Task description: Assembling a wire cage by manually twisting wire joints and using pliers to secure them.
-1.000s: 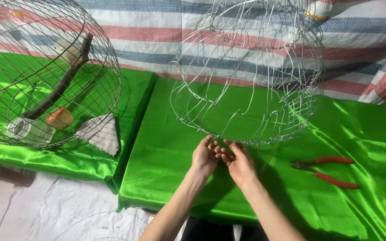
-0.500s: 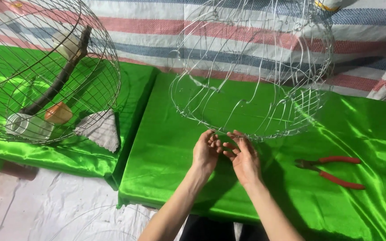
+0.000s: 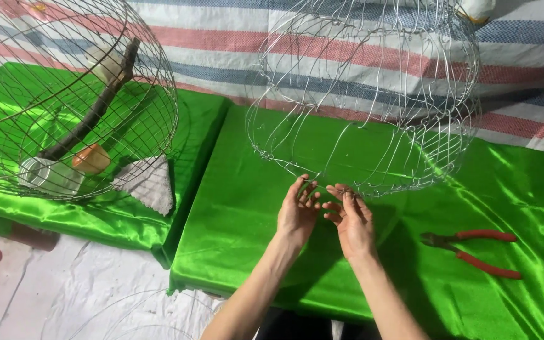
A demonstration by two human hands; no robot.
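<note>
A round cage frame of thin silver wire (image 3: pixel 373 101) hangs over a table covered in shiny green cloth (image 3: pixel 234 252). My left hand (image 3: pixel 298 211) and my right hand (image 3: pixel 349 217) meet just under the frame's lower front rim. The fingertips of both hands pinch thin wire at that rim, close together. Neither hand holds a tool. Red-handled pliers (image 3: pixel 473 250) lie on the cloth to the right of my right hand, apart from it.
A finished round wire cage (image 3: pixel 64 94) stands at the left on a second green-covered table; inside are a branch perch (image 3: pixel 92 110), a white cup (image 3: pixel 45 176) and an orange cup (image 3: pixel 90 157). A striped sheet (image 3: pixel 221 50) hangs behind. White sheeting (image 3: pixel 45 296) covers the floor.
The view has shifted down a little. Both hands stay at the lower rim of the wire frame and have moved slightly downwards together; the pliers have not moved.
</note>
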